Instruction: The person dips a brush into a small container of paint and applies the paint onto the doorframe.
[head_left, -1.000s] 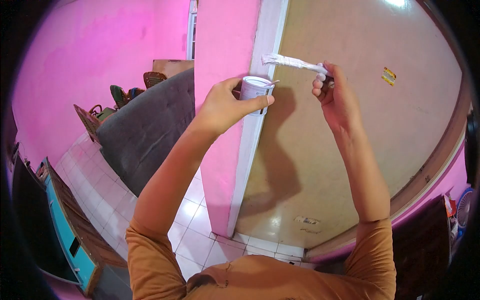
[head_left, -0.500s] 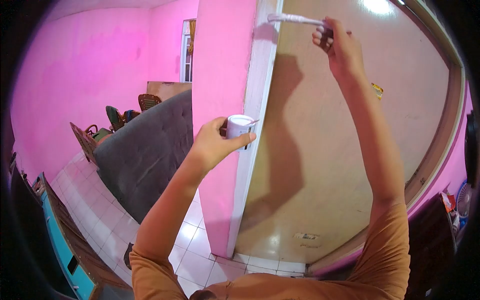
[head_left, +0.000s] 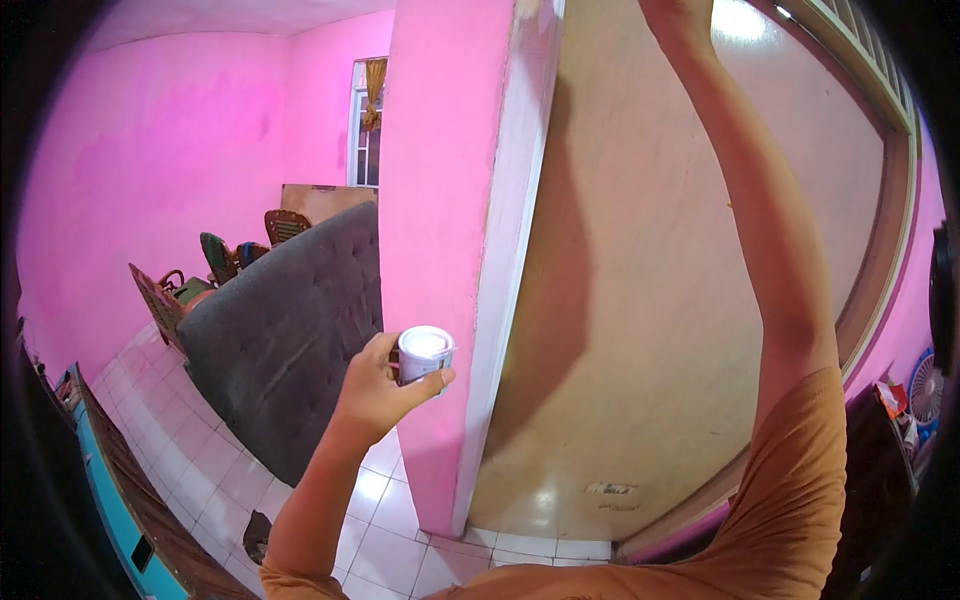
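My left hand [head_left: 375, 395] is closed around a small white paint can [head_left: 424, 352], held upright with its open top facing me. White paint shows inside, and a streak runs at the rim. The can is in front of the pink wall end [head_left: 435, 230], left of the white-painted door frame strip [head_left: 510, 220]. High at the top edge, only the base of my right hand [head_left: 682, 18] shows, in front of the tan door panel [head_left: 650, 300]. Its fingers and whatever they hold are cut off by the frame.
A dark grey tufted mattress [head_left: 290, 330] stands on edge at the left, with wooden chairs [head_left: 288, 225] behind it. White tiles [head_left: 380, 545] cover the floor. A turquoise-and-brown piece of furniture [head_left: 110, 500] is at lower left, and a blue fan [head_left: 927, 385] at far right.
My right hand has risen mostly out of view, and the paintbrush it held no longer shows. My left hand and the paint can sit lower and further left. The view has tilted upward.
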